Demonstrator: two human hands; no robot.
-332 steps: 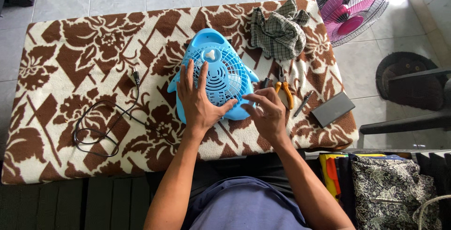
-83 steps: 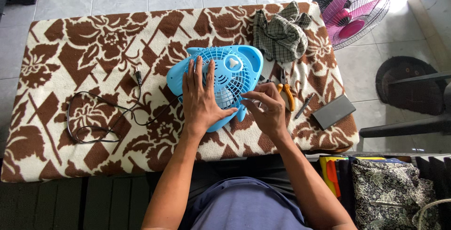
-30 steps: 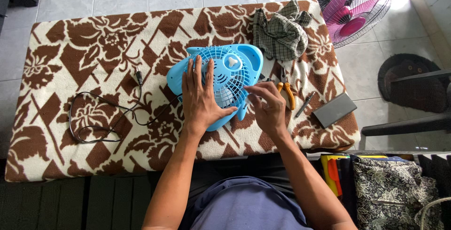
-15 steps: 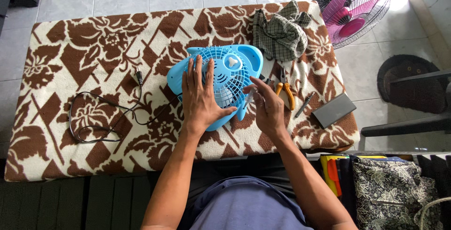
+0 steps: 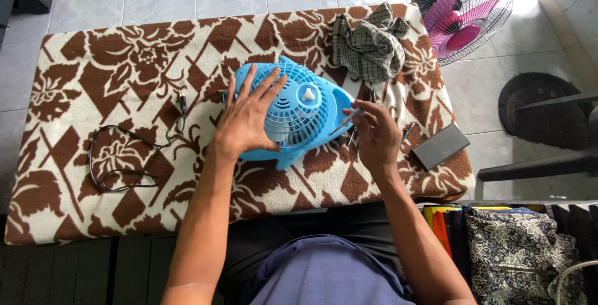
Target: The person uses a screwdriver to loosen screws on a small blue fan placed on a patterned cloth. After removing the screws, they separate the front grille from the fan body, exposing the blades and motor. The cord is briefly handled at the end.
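A small light-blue fan [image 5: 299, 109] lies grille-up on a brown-and-cream flowered cloth [image 5: 112, 81] that covers the table. My left hand [image 5: 246, 115] rests flat on the fan's left side with fingers spread. My right hand [image 5: 372, 135] is just off the fan's right edge and pinches a thin metal tool [image 5: 344, 121], whose tip points at the fan's rim. The fan's black cord [image 5: 121, 155] loops across the cloth to the left.
A checked rag [image 5: 370, 46] lies bunched at the far right of the table. A dark flat rectangular object [image 5: 441, 147] sits near the right edge. On the tiled floor stand a pink standing fan [image 5: 464, 15] and a dark round base [image 5: 539, 109]. Patterned fabric [image 5: 517, 249] is at lower right.
My right hand has drawn slightly away from the fan to the right, lifting the thin tool. My left hand stays flat on the fan.
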